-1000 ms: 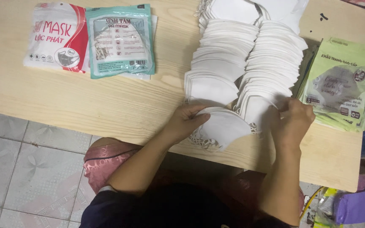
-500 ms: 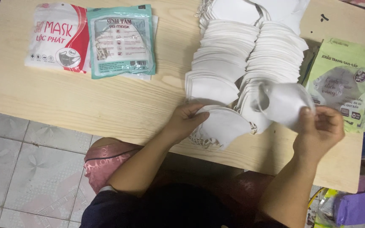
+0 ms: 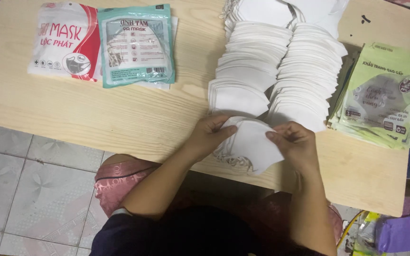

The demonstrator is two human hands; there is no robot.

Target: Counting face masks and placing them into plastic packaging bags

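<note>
Both grips are closed lightly around the same small bundle of white masks (image 3: 250, 142) at the near edge of the worktop (image 3: 119, 114), roughly 6 o'clock in the view: the left hand (image 3: 209, 135) pinches the bundle's left edge between thumb and fingers, and the right hand (image 3: 295, 142) pinches the right edge, thumb on top. Neither hand is squeezing hard as far as I can tell. Judging by the look, these things weigh next to nothing and are soft, floppy fabric, so they'll bend and fan apart if you grab just one corner. Not fragile, but the folded layers probably slide over each other, and the thin ear loops (image 3: 236, 161) dangling at the bundle's lower left could snag. I'd say the best hold is just what's shown, opposite edges, fingers flat, keeping the stack squared up. Just past the hands, at 12 o'clock, two long overlapping rows of loose masks (image 3: 281, 71) run toward the far edge, touching each other. At 3 o'clock sits a stack of pale green bags (image 3: 385, 95), just beside the right row. Way over at 10 o'clock there's a red-and-white pack (image 3: 65, 42) with a teal pack (image 3: 136, 45) overlapping its right side, well apart from the hands.
</note>
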